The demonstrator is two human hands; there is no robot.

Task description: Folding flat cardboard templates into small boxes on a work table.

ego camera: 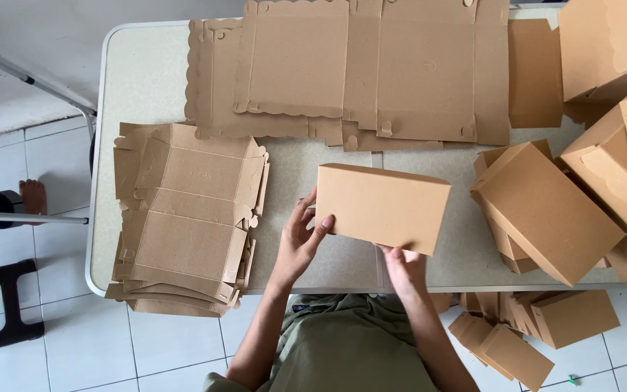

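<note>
While the pale speckled bench (146,80) carries everything in reach, its widest load is the spread of flat, unfolded cardboard blanks (357,69) along the far edge, plain kraft brown with scalloped flaps. On the person's right, finished boxes (604,109) rise in a loose heap, several tilted against each other, and more closed boxes (531,327) lie on the white tiled floor (88,348) beside the bench. On the left sits a stack of creased box blanks (186,218), their fold lines showing and the corner tabs fanning out unevenly over the near edge.

Smaller than these, and central, is the folded cardboard box (382,207), a closed rectangular carton with a matte, smooth top; its long axis runs left to right, the right end dipped slightly toward the person. It lies just beyond both hands, held over the bench near the front edge. The left hand (302,236) touches its left short end, fingers spread and curled loosely with the thumb laid on the near corner. The right hand (403,267) meets the near long edge from below, fingertips tucked under the box and partly hidden, so how far they grip cannot be told. Both hands are about equally near, the left at the end, the right at the underside
</note>
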